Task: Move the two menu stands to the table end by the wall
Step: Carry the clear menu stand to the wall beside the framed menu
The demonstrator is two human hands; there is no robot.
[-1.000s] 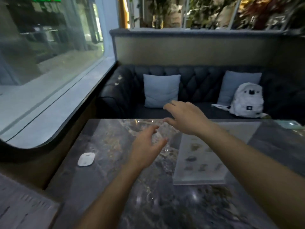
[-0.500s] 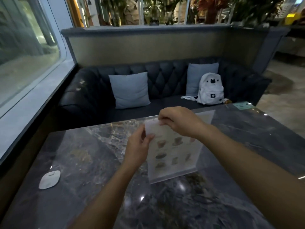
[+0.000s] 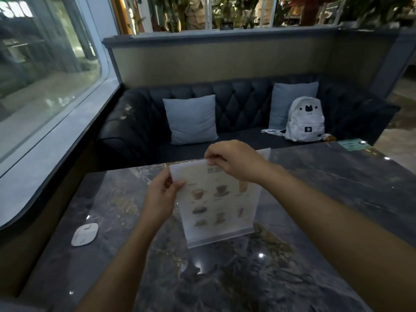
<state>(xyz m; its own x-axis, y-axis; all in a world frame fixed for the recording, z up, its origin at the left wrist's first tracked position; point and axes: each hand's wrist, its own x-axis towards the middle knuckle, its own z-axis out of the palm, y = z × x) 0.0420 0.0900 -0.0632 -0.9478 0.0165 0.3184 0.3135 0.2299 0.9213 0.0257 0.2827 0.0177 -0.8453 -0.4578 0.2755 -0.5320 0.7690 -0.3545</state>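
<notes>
Menu stand point(image 3: 219, 200), a clear acrylic sheet with a printed drinks card inside, stands upright on the glossy dark marbled counter point(image 3: 225, 278), near its middle. Left hand point(image 3: 161, 197) pinches its upper left corner between fingers and thumb; right hand point(image 3: 231, 159) pinches the top edge. Nearby lies a flat, rounded white pad point(image 3: 84, 234); beyond, a tufted dark sofa point(image 3: 243, 97) carries a white backpack point(image 3: 306, 119).

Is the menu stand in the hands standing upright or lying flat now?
Upright, slightly tilted. The menu stand faces the camera, its base at the table; the left hand and right hand pinch its top edge.
</notes>
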